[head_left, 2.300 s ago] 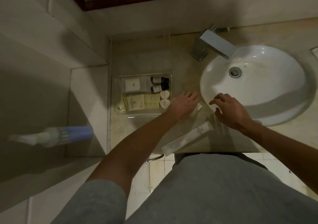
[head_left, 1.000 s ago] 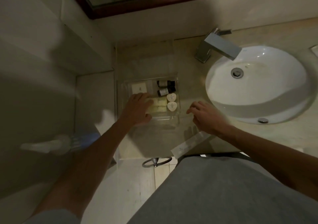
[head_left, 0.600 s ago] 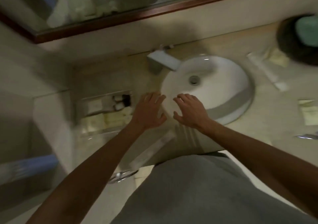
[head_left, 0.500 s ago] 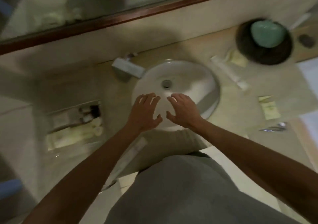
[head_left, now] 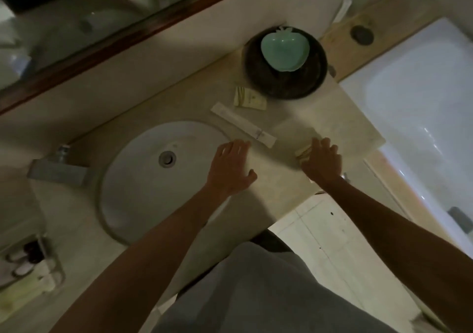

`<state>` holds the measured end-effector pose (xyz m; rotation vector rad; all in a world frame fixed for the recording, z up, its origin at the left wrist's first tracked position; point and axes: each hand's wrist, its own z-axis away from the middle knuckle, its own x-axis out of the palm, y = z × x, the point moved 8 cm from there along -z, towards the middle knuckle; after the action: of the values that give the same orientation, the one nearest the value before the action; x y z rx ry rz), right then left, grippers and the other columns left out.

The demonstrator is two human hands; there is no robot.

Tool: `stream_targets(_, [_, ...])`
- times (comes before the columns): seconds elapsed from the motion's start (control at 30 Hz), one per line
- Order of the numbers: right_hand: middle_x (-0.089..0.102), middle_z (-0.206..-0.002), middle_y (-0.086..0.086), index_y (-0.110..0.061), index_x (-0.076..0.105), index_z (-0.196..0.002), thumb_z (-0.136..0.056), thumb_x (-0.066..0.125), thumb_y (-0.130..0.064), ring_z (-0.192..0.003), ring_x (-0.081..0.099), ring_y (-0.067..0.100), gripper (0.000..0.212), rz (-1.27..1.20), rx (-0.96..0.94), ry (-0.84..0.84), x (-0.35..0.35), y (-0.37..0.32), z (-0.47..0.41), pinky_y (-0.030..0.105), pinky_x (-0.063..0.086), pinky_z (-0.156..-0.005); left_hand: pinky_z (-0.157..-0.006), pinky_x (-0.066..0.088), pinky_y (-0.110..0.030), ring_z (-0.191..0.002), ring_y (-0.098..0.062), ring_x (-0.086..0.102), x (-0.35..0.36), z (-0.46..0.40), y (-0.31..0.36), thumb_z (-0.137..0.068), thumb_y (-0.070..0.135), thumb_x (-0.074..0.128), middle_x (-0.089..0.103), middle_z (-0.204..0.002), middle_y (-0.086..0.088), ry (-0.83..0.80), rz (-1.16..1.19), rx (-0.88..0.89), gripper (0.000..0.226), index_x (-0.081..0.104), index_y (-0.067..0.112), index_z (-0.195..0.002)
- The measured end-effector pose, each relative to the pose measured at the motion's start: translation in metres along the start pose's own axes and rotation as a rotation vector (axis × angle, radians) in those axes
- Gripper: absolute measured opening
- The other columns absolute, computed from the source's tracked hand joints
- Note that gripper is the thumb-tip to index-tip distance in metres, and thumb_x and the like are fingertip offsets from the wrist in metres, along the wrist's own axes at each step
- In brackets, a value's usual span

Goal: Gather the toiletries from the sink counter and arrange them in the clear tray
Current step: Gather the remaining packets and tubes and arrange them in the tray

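My right hand (head_left: 323,161) lies flat over a yellowish packet (head_left: 302,150) near the counter's edge, fingers curled but not yet pinching; my left hand (head_left: 231,167) hovers spread, empty. The clear tray (head_left: 55,268) sits well off left — a sloppy pinch could nudge the packet off the edge, or drop it crossing the sink (head_left: 143,179).

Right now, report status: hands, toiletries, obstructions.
Left hand open, empty. Right hand over a packet, grip unclear. Long sachet and packet loose. Tray far left. Nothing blocking.
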<state>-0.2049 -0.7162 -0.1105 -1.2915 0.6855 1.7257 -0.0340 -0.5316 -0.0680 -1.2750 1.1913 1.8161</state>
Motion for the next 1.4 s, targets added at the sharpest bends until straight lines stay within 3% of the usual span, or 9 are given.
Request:
stream_targets(0.1, [0.046, -0.114, 0.014, -0.012, 0.046, -0.124, -0.081, 0.067, -0.03, -0.1, 0.052, 0.036, 0.051, -0.106, -0.017, -0.053, 0.018, 0.003, 0.007, 0.045, 0.051, -0.076, -0.107, 0.034, -0.038, -0.12, -0.024, 0.046, 0.018, -0.012, 0.017, -0.07, 0.045, 0.055, 0.049, -0.13, -0.005, -0.095, 0.001, 0.02, 0.071, 0.04, 0.016, -0.134])
stream_targets(0.27, [0.047, -0.126, 0.009, -0.016, 0.047, -0.132, -0.08, 0.068, -0.021, -0.109, 0.051, 0.029, 0.056, -0.181, -0.328, -0.161, 0.027, -0.05, 0.034, 0.042, 0.053, -0.082, -0.095, 0.04, -0.038, -0.118, -0.027, 0.048, 0.037, -0.018, 0.027, -0.069, 0.039, 0.058, 0.049, -0.131, -0.008, -0.194, -0.049, 0.023, 0.072, 0.041, 0.014, -0.134])
stream_targets(0.47, [0.051, -0.133, 0.009, -0.013, 0.051, -0.134, -0.086, 0.063, -0.02, -0.114, 0.051, 0.027, 0.05, -0.225, -0.369, 0.039, -0.015, -0.107, -0.055, 0.04, 0.05, -0.087, -0.093, 0.042, -0.04, -0.117, -0.028, 0.049, 0.04, -0.009, 0.009, -0.076, 0.037, 0.062, 0.047, -0.134, -0.01, -0.2, -0.083, 0.008, 0.071, 0.038, 0.011, -0.138])
stream_targets(0.57, [0.048, -0.136, 0.013, -0.011, 0.048, -0.136, -0.089, 0.057, -0.022, -0.12, 0.046, 0.029, 0.049, -0.109, -0.504, 0.024, -0.025, -0.159, -0.112, 0.043, 0.048, -0.093, -0.097, 0.04, -0.04, -0.12, -0.028, 0.047, 0.037, -0.002, 0.001, -0.077, 0.035, 0.063, 0.044, -0.14, -0.011, -0.179, -0.055, -0.02, 0.073, 0.036, 0.011, -0.141])
stream_targets(0.73, [0.052, -0.133, 0.014, -0.008, 0.048, -0.134, -0.094, 0.052, -0.029, -0.123, 0.042, 0.031, 0.045, 0.124, -0.684, -0.008, -0.019, -0.214, -0.145, 0.043, 0.046, -0.086, -0.098, 0.041, -0.041, -0.12, -0.029, 0.048, 0.036, 0.0, -0.004, -0.077, 0.035, 0.064, 0.044, -0.14, -0.012, -0.168, -0.054, -0.033, 0.074, 0.036, 0.01, -0.142])
stream_targets(0.9, [0.052, -0.131, 0.016, -0.009, 0.05, -0.132, -0.091, 0.059, -0.036, -0.122, 0.043, 0.033, 0.05, 0.073, -0.656, 0.002, -0.019, -0.195, -0.128, 0.043, 0.043, -0.089, -0.102, 0.038, -0.041, -0.125, -0.028, 0.044, 0.034, -0.002, -0.004, -0.079, 0.035, 0.063, 0.041, -0.143, -0.013, -0.17, -0.021, -0.041, 0.074, 0.034, 0.011, -0.143])
stream_targets(1.13, [0.052, -0.128, 0.011, -0.016, 0.054, -0.129, -0.071, 0.082, -0.031, -0.112, 0.05, 0.029, 0.065, -0.281, -0.399, 0.006, -0.021, -0.073, -0.059, 0.042, 0.044, -0.094, -0.096, 0.042, -0.039, -0.117, -0.027, 0.048, 0.037, -0.002, 0.004, -0.076, 0.036, 0.061, 0.046, -0.135, -0.01, -0.155, -0.007, -0.001, 0.069, 0.039, 0.012, -0.137])
stream_targets(1.3, [0.055, -0.121, 0.009, -0.018, 0.055, -0.131, -0.069, 0.081, -0.036, -0.106, 0.054, 0.027, 0.07, -0.206, -0.657, -0.153, 0.018, -0.062, 0.029, 0.043, 0.049, -0.086, -0.082, 0.043, -0.037, -0.101, -0.025, 0.052, 0.047, -0.001, 0.008, -0.074, 0.036, 0.06, 0.05, -0.118, -0.005, -0.165, -0.013, -0.013, 0.057, 0.042, 0.016, -0.125])
stream_targets(1.4, [0.056, -0.121, 0.007, -0.02, 0.054, -0.132, -0.066, 0.082, -0.045, -0.108, 0.053, 0.026, 0.076, -0.222, -0.618, -0.194, 0.033, -0.052, 0.039, 0.042, 0.049, -0.087, -0.086, 0.042, -0.038, -0.107, -0.025, 0.05, 0.054, -0.004, 0.014, -0.072, 0.037, 0.061, 0.049, -0.122, -0.005, -0.191, -0.01, -0.015, 0.062, 0.041, 0.015, -0.127])
